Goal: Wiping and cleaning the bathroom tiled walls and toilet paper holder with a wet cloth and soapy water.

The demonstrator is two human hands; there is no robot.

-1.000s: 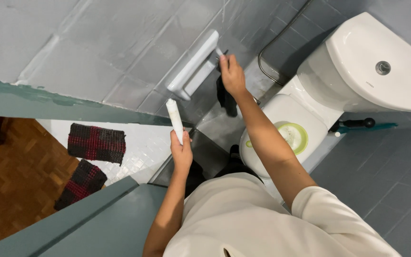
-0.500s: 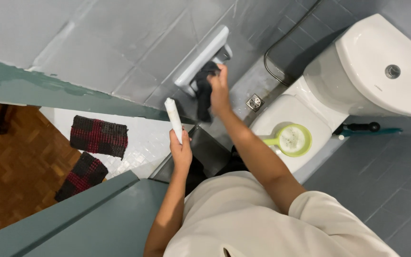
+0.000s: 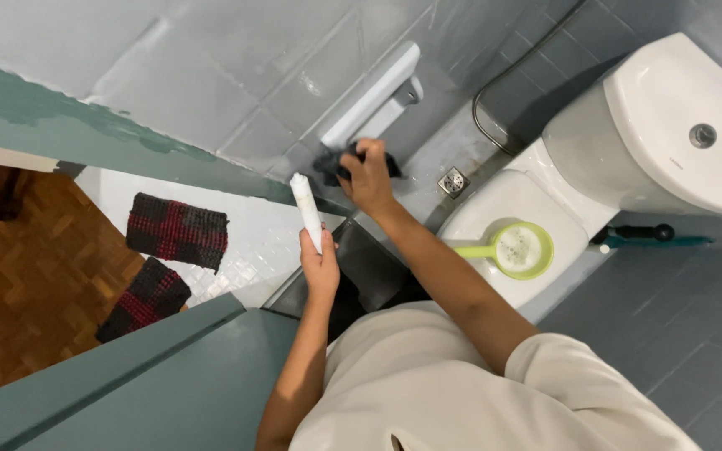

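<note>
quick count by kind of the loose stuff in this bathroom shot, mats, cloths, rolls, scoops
Checked mats: 2
Dark cloth, in the right hand: 1
White roll, in the left hand: 1
Green scoop on the toilet lid: 1
Total: 5

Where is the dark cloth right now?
In the head view, upper centre: the dark cloth is bunched under the right hand, against the grey tiled wall below the white wall-mounted holder.

place: home bathroom, likely — toilet (image 3: 628,142) | grey wall tiles (image 3: 211,75) | floor drain (image 3: 454,181)
</note>
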